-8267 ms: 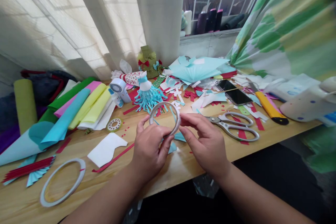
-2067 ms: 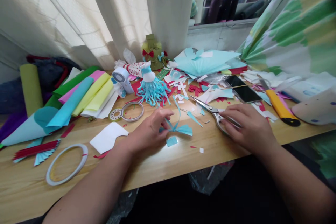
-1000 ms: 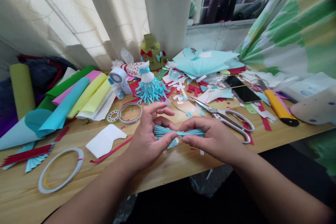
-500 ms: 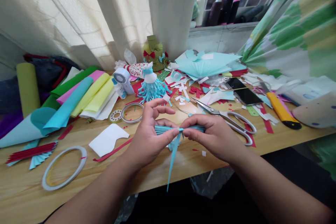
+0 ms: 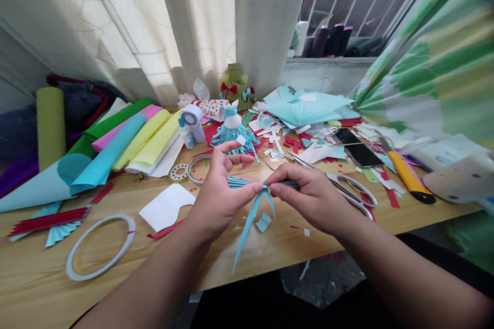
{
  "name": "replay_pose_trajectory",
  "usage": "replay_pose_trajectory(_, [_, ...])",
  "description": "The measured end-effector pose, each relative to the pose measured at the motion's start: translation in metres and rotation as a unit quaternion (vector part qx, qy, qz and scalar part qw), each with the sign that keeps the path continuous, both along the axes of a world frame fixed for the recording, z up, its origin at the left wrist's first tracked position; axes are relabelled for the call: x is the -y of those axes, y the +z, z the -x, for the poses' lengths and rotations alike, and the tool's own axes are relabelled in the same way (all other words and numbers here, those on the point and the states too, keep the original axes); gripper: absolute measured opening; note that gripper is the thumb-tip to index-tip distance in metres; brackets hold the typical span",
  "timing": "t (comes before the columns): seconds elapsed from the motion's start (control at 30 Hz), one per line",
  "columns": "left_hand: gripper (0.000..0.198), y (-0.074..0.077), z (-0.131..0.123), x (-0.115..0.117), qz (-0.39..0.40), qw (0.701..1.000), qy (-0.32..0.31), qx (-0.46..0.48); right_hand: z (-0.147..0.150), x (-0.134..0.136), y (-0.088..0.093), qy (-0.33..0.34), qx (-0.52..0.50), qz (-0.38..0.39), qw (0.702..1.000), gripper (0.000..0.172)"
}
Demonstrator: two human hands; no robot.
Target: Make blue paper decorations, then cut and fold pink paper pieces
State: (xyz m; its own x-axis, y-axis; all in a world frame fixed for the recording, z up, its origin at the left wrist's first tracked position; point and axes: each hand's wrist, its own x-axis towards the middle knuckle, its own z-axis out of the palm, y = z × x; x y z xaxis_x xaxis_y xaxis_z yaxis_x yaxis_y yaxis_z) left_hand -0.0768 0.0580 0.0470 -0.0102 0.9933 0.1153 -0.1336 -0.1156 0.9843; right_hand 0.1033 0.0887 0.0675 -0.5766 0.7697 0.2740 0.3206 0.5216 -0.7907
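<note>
Between my two hands is a pleated blue paper bow (image 5: 238, 182), pinched at its middle, with two pointed blue tails (image 5: 247, 229) hanging below. My left hand (image 5: 227, 195) grips the left side with thumb and forefinger, its other fingers raised and curled. On the right side, my right hand (image 5: 301, 193) is closed on the middle and covers much of that half. Scissors (image 5: 349, 190) with grey-white handles lie just beyond my right hand. A small blue paper scrap (image 5: 264, 222) rests on the table under the bow.
A white card (image 5: 164, 205) and a large tape roll (image 5: 101, 248) lie left. Paper rolls (image 5: 131, 144) fill the back left. A fringed blue paper dress (image 5: 235, 131) stands behind my hands. A phone (image 5: 358, 149) and a yellow cutter (image 5: 411, 177) lie right.
The view has shifted slightly. The hanging tails have swung left and spread apart, and the blue scrap beneath now shows clearly. Both hands keep their hold on the bow.
</note>
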Motion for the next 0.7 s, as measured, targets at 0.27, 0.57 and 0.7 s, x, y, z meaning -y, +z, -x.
replay_pose_trajectory(0.27, [0.068, 0.002, -0.001, 0.001, -0.007, 1.0, -0.011, -0.005, 0.001, 0.007, -0.009, -0.004, -0.017, -0.091, 0.996, 0.012])
replay_pose_trajectory(0.57, [0.063, 0.018, -0.02, 0.004, 0.007, 0.975, -0.201, -0.09, -0.058, -0.015, 0.007, 0.001, -0.108, -0.028, 0.994, 0.021])
replay_pose_trajectory(0.7, [0.065, 0.02, -0.038, -0.006, 0.026, 0.961, -0.254, -0.104, -0.063, -0.023, 0.0, -0.045, -0.169, 0.02, 0.984, 0.014])
